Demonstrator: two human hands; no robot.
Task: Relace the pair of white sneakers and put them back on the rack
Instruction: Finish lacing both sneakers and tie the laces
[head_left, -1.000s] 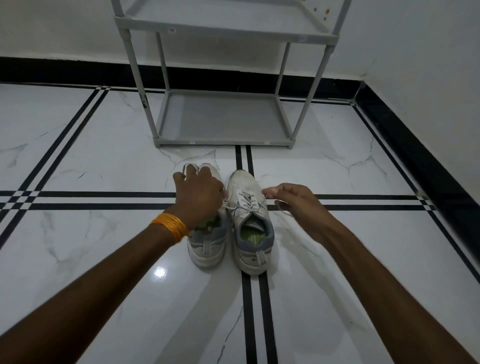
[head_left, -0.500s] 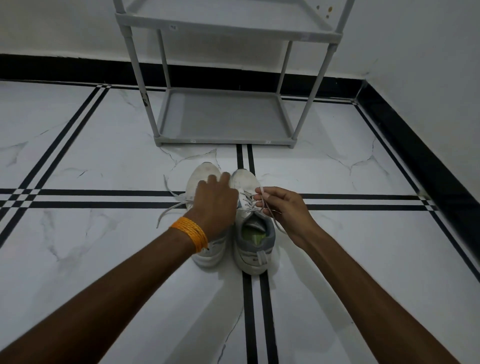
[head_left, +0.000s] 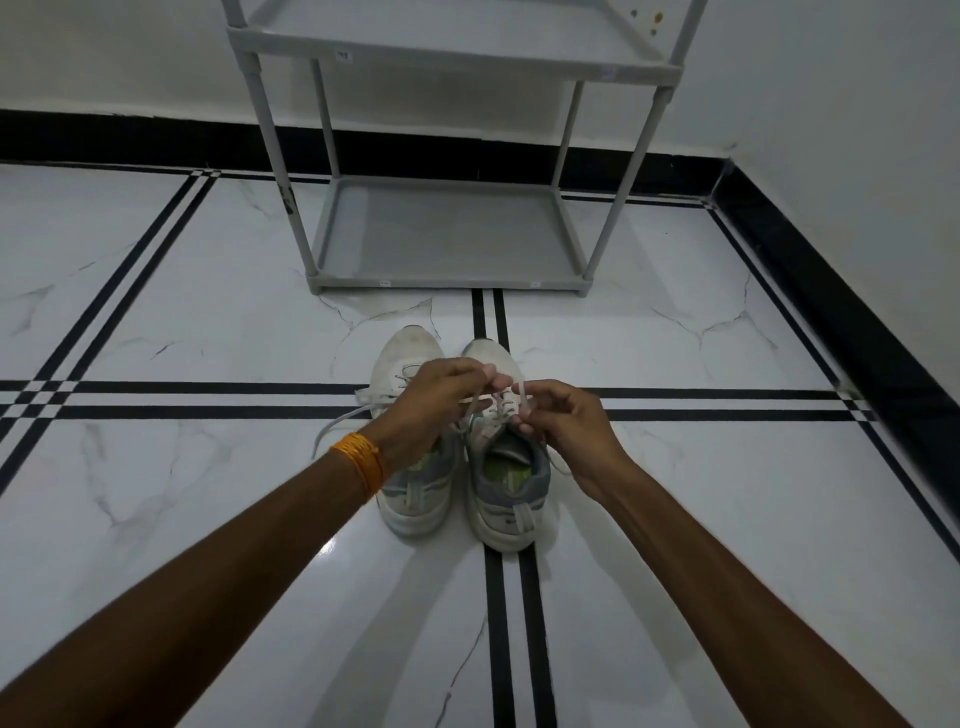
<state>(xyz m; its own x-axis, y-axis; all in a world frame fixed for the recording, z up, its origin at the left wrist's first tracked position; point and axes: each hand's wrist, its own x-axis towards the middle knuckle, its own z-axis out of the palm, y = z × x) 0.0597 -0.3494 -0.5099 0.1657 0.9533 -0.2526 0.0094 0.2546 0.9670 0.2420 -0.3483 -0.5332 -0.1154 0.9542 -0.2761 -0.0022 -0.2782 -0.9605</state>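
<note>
Since half a second ago the left hand (head_left: 434, 402) has lifted off the left sneaker (head_left: 413, 483) and swung across to meet the right hand (head_left: 563, 431); both now work over the right sneaker (head_left: 506, 478), and the left shoe's toe is uncovered.

At far left, a loose lace end (head_left: 340, 423) trails from the left sneaker onto the white marble floor (head_left: 156, 493), crossing the black inlay stripes. The left forearm carries an orange bangle (head_left: 361, 462) at the wrist. The left hand's fingers are curled closed, pinching a strand of the white lace (head_left: 480, 400) that runs between the two hands. The right hand's fingers are likewise closed in a pinch on the lace's other part, just above the eyelets of the right sneaker. The two hands are near one another, fingertips almost touching.

Both sneakers stand side by side on the floor, toes pointing away from the person, heels nearest the camera, the pair touching or nearly so. They sit in front of the grey rack (head_left: 452, 228), apart from it; its bottom shelf and the shelf above hold nothing.
</note>
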